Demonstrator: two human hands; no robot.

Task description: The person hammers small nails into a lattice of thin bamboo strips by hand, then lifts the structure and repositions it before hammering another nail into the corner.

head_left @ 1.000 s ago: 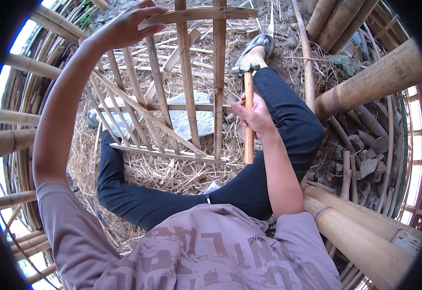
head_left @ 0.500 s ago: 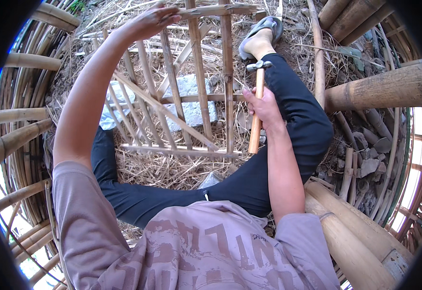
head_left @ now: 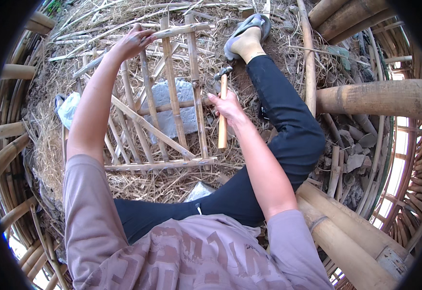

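A bamboo lattice frame [head_left: 171, 79], made of upright slats, cross rails and a diagonal strip, lies between my legs over the straw. At its far left, my left hand [head_left: 133, 42] is closed round the end of the far rail. My right hand [head_left: 229, 107] grips a hammer [head_left: 222, 133] by its light wooden handle, close to the frame's right side. The hammer's dark metal head points away from me, clear of the bamboo. Under the slats sits a pale stone block [head_left: 161, 92].
A thick bamboo pole [head_left: 375, 99] juts in from the right, above broken stones [head_left: 356, 162]. Large bamboo poles [head_left: 346, 227] lie beside my right hip. A white plastic bag [head_left: 69, 110] rests left of the frame. My right foot in a grey shoe [head_left: 260, 21] is beyond the hammer.
The view has shifted, so the frame sits further left. My left hand still holds the far rail. My right hand keeps the hammer, now held a little nearer the frame's side.
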